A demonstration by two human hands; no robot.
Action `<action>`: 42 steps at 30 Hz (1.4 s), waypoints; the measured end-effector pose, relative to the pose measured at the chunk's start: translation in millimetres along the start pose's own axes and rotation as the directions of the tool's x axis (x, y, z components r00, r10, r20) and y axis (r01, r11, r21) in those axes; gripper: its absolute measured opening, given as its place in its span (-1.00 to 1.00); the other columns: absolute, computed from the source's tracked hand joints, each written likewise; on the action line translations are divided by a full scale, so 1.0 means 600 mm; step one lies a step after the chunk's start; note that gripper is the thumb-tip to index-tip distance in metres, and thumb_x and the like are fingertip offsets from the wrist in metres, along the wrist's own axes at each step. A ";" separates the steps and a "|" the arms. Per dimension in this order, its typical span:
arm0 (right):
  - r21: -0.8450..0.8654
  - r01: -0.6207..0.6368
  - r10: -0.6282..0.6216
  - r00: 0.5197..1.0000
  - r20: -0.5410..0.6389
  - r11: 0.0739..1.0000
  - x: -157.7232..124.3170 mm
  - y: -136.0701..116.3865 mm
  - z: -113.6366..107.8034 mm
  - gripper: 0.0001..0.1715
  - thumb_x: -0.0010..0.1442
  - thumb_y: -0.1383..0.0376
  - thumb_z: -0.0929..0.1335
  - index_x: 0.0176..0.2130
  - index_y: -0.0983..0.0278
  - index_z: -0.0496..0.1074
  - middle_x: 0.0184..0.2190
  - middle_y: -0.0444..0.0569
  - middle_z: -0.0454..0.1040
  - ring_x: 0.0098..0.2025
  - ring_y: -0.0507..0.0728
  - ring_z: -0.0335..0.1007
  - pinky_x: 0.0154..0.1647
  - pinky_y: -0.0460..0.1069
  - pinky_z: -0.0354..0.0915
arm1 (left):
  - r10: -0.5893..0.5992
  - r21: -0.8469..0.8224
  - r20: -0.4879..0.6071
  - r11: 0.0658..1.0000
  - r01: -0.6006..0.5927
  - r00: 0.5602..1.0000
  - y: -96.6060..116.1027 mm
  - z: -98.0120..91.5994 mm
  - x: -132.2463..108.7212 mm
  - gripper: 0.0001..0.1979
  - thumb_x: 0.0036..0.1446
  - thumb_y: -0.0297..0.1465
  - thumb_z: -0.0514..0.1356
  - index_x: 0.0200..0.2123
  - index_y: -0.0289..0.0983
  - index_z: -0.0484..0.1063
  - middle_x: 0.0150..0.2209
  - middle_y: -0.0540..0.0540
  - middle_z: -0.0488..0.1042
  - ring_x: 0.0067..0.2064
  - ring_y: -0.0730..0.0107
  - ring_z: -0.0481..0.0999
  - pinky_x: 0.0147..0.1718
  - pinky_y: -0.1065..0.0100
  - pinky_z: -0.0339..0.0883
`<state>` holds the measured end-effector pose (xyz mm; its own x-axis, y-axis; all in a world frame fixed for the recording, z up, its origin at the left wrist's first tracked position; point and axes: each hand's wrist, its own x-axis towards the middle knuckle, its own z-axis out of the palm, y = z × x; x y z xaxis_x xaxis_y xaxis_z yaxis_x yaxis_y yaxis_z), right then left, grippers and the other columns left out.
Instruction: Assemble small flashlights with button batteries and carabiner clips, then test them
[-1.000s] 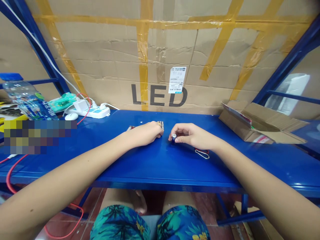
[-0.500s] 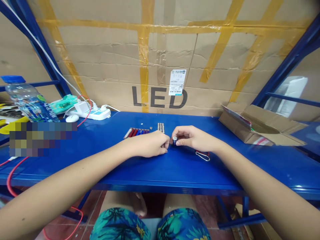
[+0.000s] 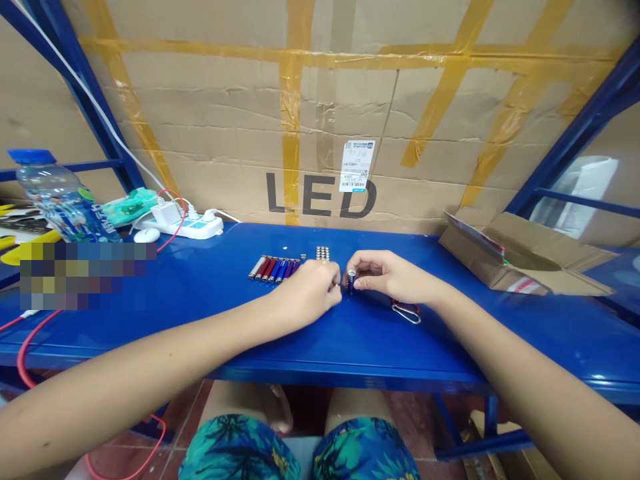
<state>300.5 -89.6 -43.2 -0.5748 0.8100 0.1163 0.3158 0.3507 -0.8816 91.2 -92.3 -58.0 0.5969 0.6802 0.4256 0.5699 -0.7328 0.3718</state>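
R hand (image 3: 383, 275) on tube (image 3: 351, 285), ctr of frame; work looks part done.
Near first: clip (image 3: 407, 313) on desk (image 3: 350, 350), just below R wrist, right of ctr. R hand's grip is clamped on the tube: dark blue, upright, silver end up. L hand (image 3: 311, 288) just beside, left of ctr, fingertips drawn together; can't tell if a small pc is pinched. Progress, prob.: one tube in work; row of tubes (image 3: 267, 269) laid side by side left of ctr, right end partly behind L hand, so no full count. Beyond, block of silver pcs (image 3: 323, 252) apart from tubes, prob. left to handle. Far back: carton (image 3: 225, 147) w/ "LED".
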 end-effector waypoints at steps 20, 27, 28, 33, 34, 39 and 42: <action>-0.038 0.053 -0.055 0.997 -0.057 0.998 -0.003 -0.006 0.005 -0.87 0.05 0.35 0.44 -0.33 0.27 0.42 -0.41 -0.13 0.46 -0.33 0.08 0.38 -0.20 0.03 0.32 | 0.353 -0.070 -0.153 0.928 -0.366 0.923 -0.007 -0.025 0.011 -0.89 0.20 -0.49 0.17 -0.29 -0.28 0.51 -0.28 -0.10 0.52 -0.26 0.41 0.48 -0.23 0.33 0.39; 0.083 0.068 -0.059 0.993 -0.104 0.994 0.001 -0.001 0.008 -0.80 0.06 0.30 0.48 -0.30 0.28 0.42 -0.39 -0.10 0.52 -0.31 0.08 0.47 -0.18 0.05 0.37 | 0.164 -0.106 -0.176 0.977 -0.184 0.971 -0.005 -0.033 0.016 -0.87 0.08 -0.40 0.30 -0.27 -0.29 0.50 -0.36 -0.01 0.43 -0.37 0.47 0.39 -0.35 0.38 0.32; 0.097 0.066 -0.055 0.992 -0.117 0.993 0.002 0.000 0.010 -0.79 0.05 0.29 0.49 -0.30 0.28 0.43 -0.39 -0.09 0.53 -0.31 0.09 0.48 -0.18 0.05 0.38 | 0.125 -0.132 -0.170 0.980 -0.148 0.978 -0.005 -0.032 0.017 -0.87 0.07 -0.40 0.32 -0.28 -0.29 0.51 -0.37 -0.01 0.44 -0.37 0.46 0.39 -0.35 0.38 0.32; 0.123 0.055 -0.028 0.978 -0.208 0.991 0.013 0.000 0.024 -0.72 0.00 0.29 0.51 -0.36 0.27 0.35 -0.48 -0.08 0.55 -0.40 0.09 0.49 -0.31 0.02 0.38 | -0.095 -0.332 -0.111 0.942 0.053 0.989 -0.009 -0.029 0.021 -0.93 0.04 -0.41 0.31 -0.39 -0.30 0.55 -0.41 -0.02 0.48 -0.39 0.47 0.41 -0.38 0.39 0.30; 0.113 0.062 -0.037 0.976 -0.215 0.992 0.015 0.000 0.026 -0.71 0.00 0.29 0.51 -0.38 0.26 0.33 -0.50 -0.08 0.55 -0.43 0.08 0.48 -0.33 0.01 0.38 | -0.129 -0.361 -0.101 0.929 0.085 0.987 -0.011 -0.030 0.021 -0.91 0.03 -0.39 0.32 -0.39 -0.31 0.55 -0.43 -0.01 0.48 -0.40 0.46 0.41 -0.40 0.39 0.29; 0.040 0.093 -0.082 0.973 -0.215 0.995 0.025 -0.003 0.035 -0.75 0.05 0.25 0.49 -0.36 0.26 0.36 -0.51 -0.11 0.52 -0.47 0.06 0.42 -0.38 0.00 0.35 | -0.186 -0.462 -0.053 0.875 0.141 0.981 -0.017 -0.038 0.024 -0.82 0.02 -0.29 0.34 -0.39 -0.30 0.57 -0.44 -0.03 0.54 -0.39 0.40 0.47 -0.39 0.35 0.32; -0.025 0.100 -0.103 0.969 -0.225 0.995 0.029 -0.005 0.029 -0.78 0.07 0.24 0.48 -0.34 0.27 0.40 -0.43 -0.07 0.55 -0.42 0.08 0.45 -0.34 0.03 0.37 | -0.192 -0.489 -0.068 0.862 0.135 0.979 -0.019 -0.049 0.028 -0.87 0.07 -0.33 0.31 -0.40 -0.28 0.57 -0.40 -0.04 0.58 -0.32 0.37 0.52 -0.29 0.33 0.38</action>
<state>276.4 -84.8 -46.7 -0.4198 0.8542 0.3068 0.2752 0.4418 -0.8539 78.2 -73.3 -30.6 0.4363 0.8052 0.4016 0.2951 -0.5497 0.7815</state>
